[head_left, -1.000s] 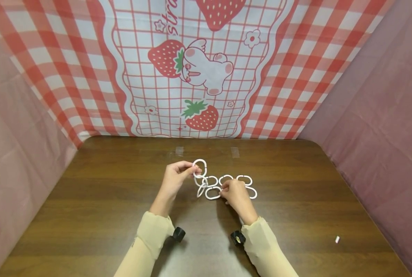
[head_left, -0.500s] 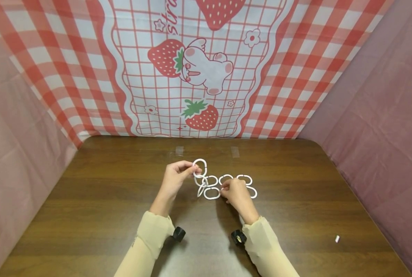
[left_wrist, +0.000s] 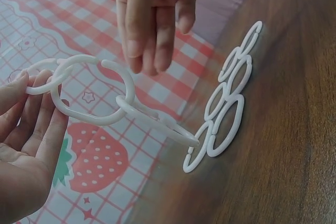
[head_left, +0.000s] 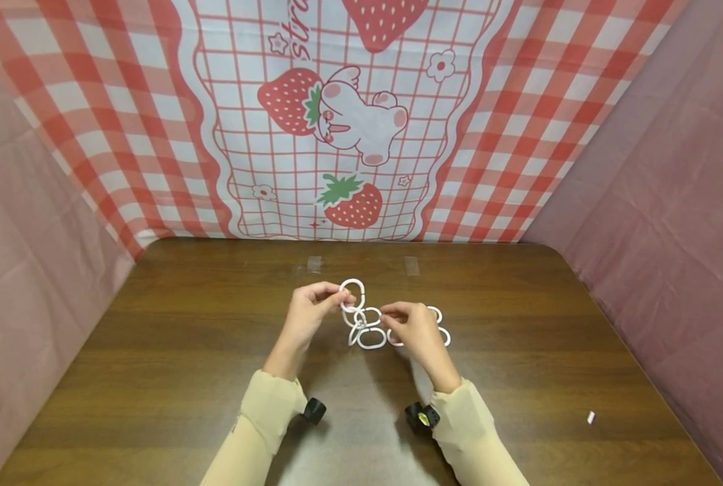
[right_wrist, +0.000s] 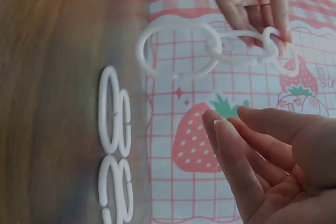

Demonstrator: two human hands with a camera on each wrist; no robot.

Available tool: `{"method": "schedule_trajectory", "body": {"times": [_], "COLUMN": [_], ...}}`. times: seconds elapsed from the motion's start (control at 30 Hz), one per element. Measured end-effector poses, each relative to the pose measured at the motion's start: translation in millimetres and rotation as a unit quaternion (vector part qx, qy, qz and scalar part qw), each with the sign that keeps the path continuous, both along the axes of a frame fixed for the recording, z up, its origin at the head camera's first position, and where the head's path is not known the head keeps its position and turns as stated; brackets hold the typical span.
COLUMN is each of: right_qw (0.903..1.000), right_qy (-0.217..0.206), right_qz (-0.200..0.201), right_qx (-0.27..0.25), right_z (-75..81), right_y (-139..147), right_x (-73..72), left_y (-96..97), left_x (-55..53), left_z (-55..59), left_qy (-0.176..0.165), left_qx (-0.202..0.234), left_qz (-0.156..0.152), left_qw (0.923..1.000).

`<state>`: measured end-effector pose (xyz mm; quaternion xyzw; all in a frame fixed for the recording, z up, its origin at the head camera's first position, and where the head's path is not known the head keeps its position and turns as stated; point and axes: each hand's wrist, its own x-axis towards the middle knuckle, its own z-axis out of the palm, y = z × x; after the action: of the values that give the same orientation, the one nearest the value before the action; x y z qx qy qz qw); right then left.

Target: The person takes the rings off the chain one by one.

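My left hand [head_left: 308, 307] pinches the end link of a short chain of white plastic C-shaped links [left_wrist: 92, 118], each with a small gap in its side. The chain hangs down from the fingers, and its lowest link tilts close over the table. My right hand [head_left: 418, 331] is raised above the loose links, thumb and fingers apart with nothing between them, as the right wrist view shows. Several loose white links [right_wrist: 102, 108] lie flat in two rows on the table; in the head view the right hand hides some of them.
The brown wooden table [head_left: 185, 378] ends at a hanging strawberry-print cloth [head_left: 288, 155]. A small white piece [head_left: 591, 418] lies at the right. Two strips of clear tape [head_left: 412, 266] stick near the back edge. Pink curtains [head_left: 659, 175] flank the sides.
My right hand has let go of a near-row loose link, after sliding it slightly left, and has risen away from the row. My left hand holds the chain almost unmoved.
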<state>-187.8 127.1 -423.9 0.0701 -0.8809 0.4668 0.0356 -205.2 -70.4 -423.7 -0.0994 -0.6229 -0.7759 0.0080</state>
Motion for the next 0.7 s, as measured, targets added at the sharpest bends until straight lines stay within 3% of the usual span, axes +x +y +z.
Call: {"method": "schedule_trajectory", "body": {"times": [0.5,0.7], "right_qw": [0.9989,0.9978], "right_qy": [0.007,0.018], "right_qz": [0.040,0.063], "right_qx": [-0.026,-0.004], "right_z": [11.7,12.4], "right_y": [-7,-9], "right_x": [7.0,9.6], "left_y": [1.1,1.6], "left_x": [1.0,1.2], "left_z": [2.7,1.6], "left_qy": [-0.004,-0.001], "left_qx": [0.003,0.001], "left_qz": [-0.005,-0.012], "left_qw": [1.0000,0.9999]}}
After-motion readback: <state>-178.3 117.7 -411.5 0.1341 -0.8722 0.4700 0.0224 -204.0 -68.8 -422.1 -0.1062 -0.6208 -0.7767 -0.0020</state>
